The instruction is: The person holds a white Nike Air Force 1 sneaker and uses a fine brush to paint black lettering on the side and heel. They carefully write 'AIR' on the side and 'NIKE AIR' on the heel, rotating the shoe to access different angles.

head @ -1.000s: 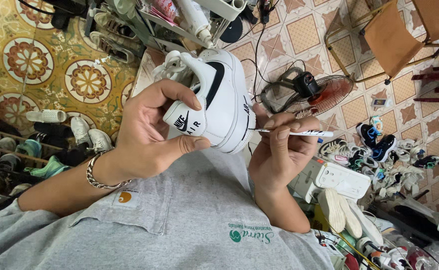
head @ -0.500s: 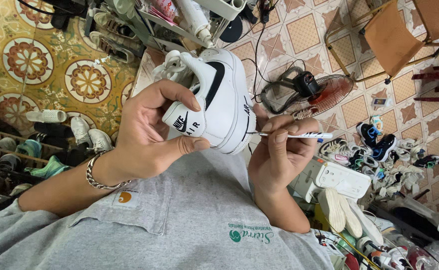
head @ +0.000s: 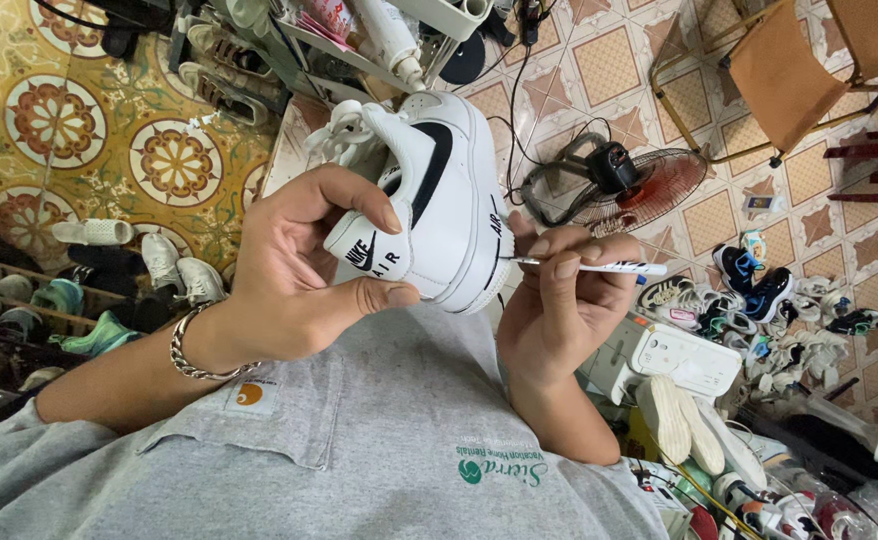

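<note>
A: Two hands engaged. Left hand (head: 299,290) wrapped round heel of white sneaker (head: 439,200), raised above lap, sole edge turned rightward for access.

B: Noted. Right hand (head: 559,310), fingers (head: 566,268) pinched on thin white brush (head: 589,266), tip touching midsole; steady pen grip suits fine work.

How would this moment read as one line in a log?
left hand: holds white sneaker | right hand: holds thin brush, tip at sole edge | fan on floor

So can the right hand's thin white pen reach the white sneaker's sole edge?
Probably yes: the right hand holds the thin white pen with its tip at the white sneaker, steadied by the left hand; nothing intervenes.
</note>
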